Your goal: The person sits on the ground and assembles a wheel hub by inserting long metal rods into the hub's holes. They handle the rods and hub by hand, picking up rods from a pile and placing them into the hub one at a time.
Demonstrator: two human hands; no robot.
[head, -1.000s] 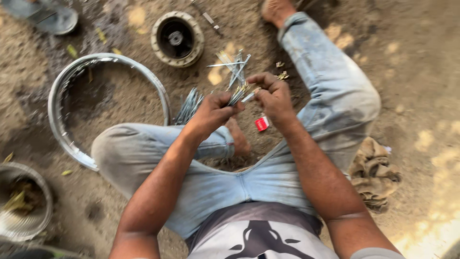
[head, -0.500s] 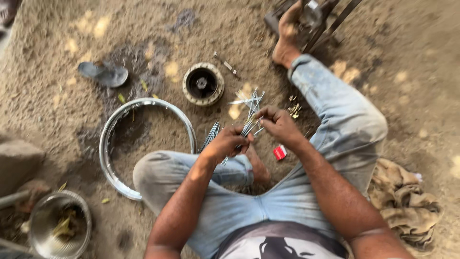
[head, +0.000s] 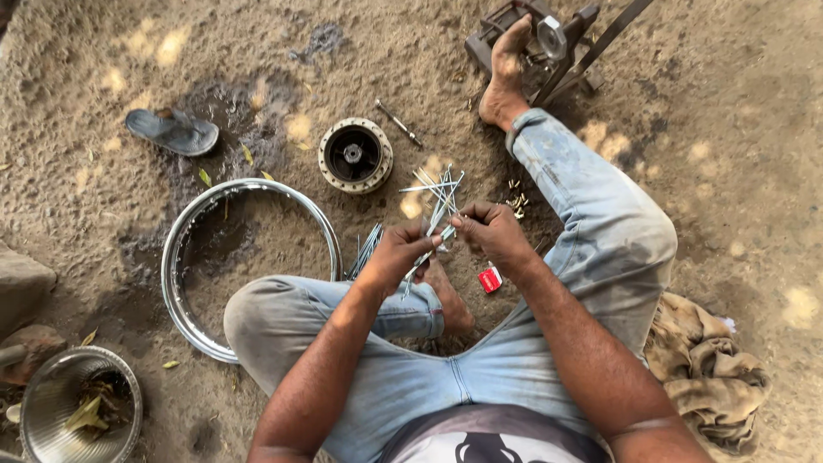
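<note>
A bundle of thin silver metal spokes (head: 435, 219) is clasped between the left hand (head: 396, 255) and the right hand (head: 490, 233), both closed on it above the crossed legs. No spoke is fitted yet — the shiny chrome wheel rim (head: 184, 236) lies bare on the dirt, the round grey hub (head: 355, 155) apart beside it, and more loose spokes (head: 367, 250) lie against the left knee.

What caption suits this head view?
Seated on dirt, left hand and right hand sort spokes beside rim and hub.
</note>
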